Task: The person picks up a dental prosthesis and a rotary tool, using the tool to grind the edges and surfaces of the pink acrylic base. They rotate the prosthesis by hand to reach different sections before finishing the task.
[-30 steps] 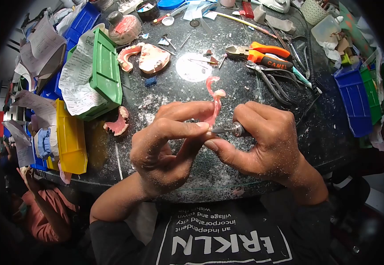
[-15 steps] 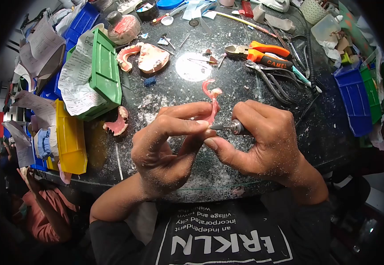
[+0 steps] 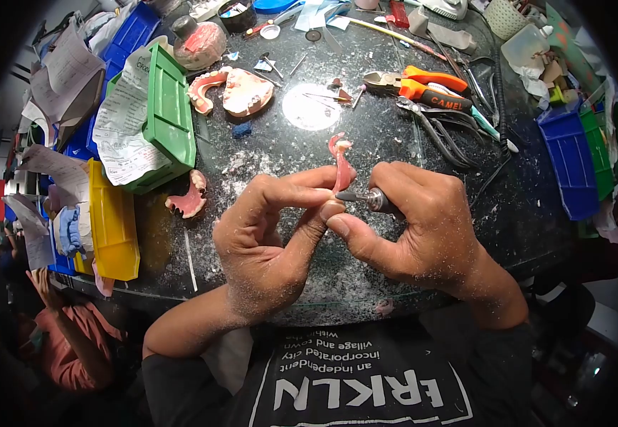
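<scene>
Between the thumb and fingers of my left hand (image 3: 270, 235) is a pink partial denture (image 3: 344, 171), its curved end with pale teeth pointing away from me. My right hand (image 3: 423, 220) is closed around a rotary handpiece (image 3: 376, 201). The handpiece's grey bur (image 3: 349, 196) meets the denture's near end, close to my left fingertips; exact contact is hard to see. My right thumb lies near the left thumb. White dust covers both hands. Another pink denture piece (image 3: 189, 196) lies on the bench to the left.
White powder is scattered over the dark bench (image 3: 309, 285). Orange-handled pliers (image 3: 423, 85) and black-handled pliers (image 3: 440, 128) lie at the back right. A plaster model (image 3: 247, 92), a green bin (image 3: 170, 114) and a yellow bin (image 3: 113, 220) stand left. Another person (image 3: 74, 327) is at lower left.
The denture has turned slightly in my left fingers and its far end sits a little lower. My right hand and the handpiece have shifted slightly up and left.
</scene>
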Motion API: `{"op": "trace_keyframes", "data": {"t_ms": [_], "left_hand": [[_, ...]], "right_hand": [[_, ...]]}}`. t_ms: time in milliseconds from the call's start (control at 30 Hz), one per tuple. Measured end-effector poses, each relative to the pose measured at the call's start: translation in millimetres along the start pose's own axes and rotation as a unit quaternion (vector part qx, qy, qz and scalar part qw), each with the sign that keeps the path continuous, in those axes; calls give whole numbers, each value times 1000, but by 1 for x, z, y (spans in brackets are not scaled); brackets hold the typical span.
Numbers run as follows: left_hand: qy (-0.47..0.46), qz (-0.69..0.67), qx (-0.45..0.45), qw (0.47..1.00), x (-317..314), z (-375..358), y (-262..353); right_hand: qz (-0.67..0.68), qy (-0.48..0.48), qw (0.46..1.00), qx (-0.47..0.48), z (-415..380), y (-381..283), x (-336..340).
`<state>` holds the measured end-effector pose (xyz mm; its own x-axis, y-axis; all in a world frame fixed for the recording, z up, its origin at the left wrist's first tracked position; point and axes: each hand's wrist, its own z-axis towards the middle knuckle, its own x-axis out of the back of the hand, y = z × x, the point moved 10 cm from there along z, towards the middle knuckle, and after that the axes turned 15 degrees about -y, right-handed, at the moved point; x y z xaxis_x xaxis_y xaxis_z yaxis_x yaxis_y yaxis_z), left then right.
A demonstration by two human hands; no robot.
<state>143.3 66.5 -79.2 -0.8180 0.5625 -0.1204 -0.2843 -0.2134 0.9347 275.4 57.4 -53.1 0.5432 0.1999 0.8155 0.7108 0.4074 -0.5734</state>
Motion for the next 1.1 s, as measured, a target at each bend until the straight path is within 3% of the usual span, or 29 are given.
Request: {"op": "trace_keyframes", "data": {"t_ms": [833,1000,1100], "left_hand": [[8,55,-22,998,4,0,2],[-27,108,-13,994,0,1,7],[23,91,-33,995,5,0,8]], "right_hand": [[15,-17,1000,-10,0,2,0],[16,-15,1000,-14,0,2,1],[14,-11,1000,-15,-1,2,1]]}}
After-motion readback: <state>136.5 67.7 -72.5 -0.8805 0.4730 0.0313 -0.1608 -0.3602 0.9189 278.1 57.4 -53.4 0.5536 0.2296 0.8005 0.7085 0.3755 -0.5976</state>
